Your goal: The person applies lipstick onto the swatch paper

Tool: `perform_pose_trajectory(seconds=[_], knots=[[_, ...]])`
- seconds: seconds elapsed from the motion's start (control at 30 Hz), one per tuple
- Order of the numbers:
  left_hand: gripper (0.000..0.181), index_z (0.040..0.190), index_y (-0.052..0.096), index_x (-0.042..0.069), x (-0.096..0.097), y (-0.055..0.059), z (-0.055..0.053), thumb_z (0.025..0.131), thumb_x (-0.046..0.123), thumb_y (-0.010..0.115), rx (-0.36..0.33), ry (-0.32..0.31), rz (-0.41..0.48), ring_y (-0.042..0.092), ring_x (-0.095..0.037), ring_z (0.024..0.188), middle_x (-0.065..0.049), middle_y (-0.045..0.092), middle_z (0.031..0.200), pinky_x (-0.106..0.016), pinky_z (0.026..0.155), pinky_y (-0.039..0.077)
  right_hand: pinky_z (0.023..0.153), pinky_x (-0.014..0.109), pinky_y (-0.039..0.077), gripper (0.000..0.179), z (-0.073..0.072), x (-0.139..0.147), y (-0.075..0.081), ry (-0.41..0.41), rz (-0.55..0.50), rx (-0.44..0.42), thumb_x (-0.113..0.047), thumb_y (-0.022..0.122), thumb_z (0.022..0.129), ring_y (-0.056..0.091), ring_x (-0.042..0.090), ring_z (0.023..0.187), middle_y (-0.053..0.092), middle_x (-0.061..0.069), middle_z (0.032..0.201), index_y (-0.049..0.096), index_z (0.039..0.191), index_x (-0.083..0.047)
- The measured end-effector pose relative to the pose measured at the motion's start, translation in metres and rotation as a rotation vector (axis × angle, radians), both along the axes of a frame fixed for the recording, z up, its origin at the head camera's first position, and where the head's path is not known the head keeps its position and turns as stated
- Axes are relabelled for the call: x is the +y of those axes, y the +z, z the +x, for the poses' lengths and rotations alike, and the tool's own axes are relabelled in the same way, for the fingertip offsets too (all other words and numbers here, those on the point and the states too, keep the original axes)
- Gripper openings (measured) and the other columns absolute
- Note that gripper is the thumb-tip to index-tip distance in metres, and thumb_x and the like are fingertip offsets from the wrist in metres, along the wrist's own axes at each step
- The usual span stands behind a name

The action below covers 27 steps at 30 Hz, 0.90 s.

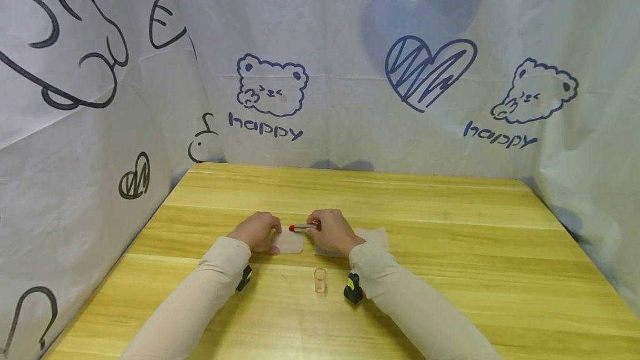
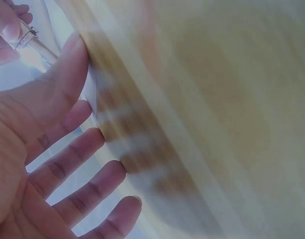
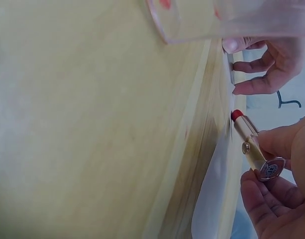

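In the head view my right hand [image 1: 331,231] pinches a lipstick [image 3: 248,139] between thumb and fingers. Its red tip points left and sits right at a small white card [image 1: 290,243] on the table. My left hand [image 1: 257,232] rests at the card's left side, thumb at the near edge and fingers at the far one. Seen in the left wrist view, these fingers [image 2: 77,152] are spread and fairly straight, their tips down at the surface. Beneath my right wrist lies a thin white sheet [image 1: 374,236], partly hidden by the hand.
A clear, pinkish lipstick cap [image 1: 320,280] stands on the wooden table [image 1: 450,271] between my forearms, nearer to me than the card. White curtains [image 1: 340,26] with drawn bears and hearts hang behind the table and along its sides.
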<state>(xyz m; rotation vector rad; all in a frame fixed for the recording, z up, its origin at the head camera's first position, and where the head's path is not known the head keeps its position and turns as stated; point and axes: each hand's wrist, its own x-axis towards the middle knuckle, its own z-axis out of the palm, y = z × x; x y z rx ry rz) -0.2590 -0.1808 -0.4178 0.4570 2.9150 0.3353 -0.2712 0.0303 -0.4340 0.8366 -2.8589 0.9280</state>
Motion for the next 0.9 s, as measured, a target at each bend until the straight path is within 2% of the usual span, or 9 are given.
perform_pose_trajectory(seconds=[0.6, 0.9], knots=[[0.040, 0.102, 0.070, 0.008, -0.0001, -0.0007, 0.0001, 0.071, 0.025, 0.088, 0.007, -0.005, 0.002, 0.058, -0.029, 0.107, -0.011, 0.064, 0.110, -0.043, 0.095, 0.046, 0.066, 0.026, 0.047, 0.014, 0.0060, -0.0002, 0.0017, 0.049, 0.013, -0.052, -0.016, 0.065, 0.094, 0.054, 0.010, 0.073, 0.063, -0.002, 0.086, 0.070, 0.105, -0.008], [0.038, 0.099, 0.069, 0.008, -0.0023, -0.0003, 0.0013, 0.070, 0.023, 0.089, 0.039, -0.042, 0.022, 0.058, -0.030, 0.105, -0.010, 0.065, 0.106, -0.043, 0.093, 0.046, 0.063, 0.025, 0.047, 0.016, 0.0078, 0.0016, 0.0019, 0.090, 0.038, 0.005, -0.015, 0.065, 0.093, 0.053, 0.009, 0.070, 0.064, -0.001, 0.085, 0.071, 0.105, -0.007]])
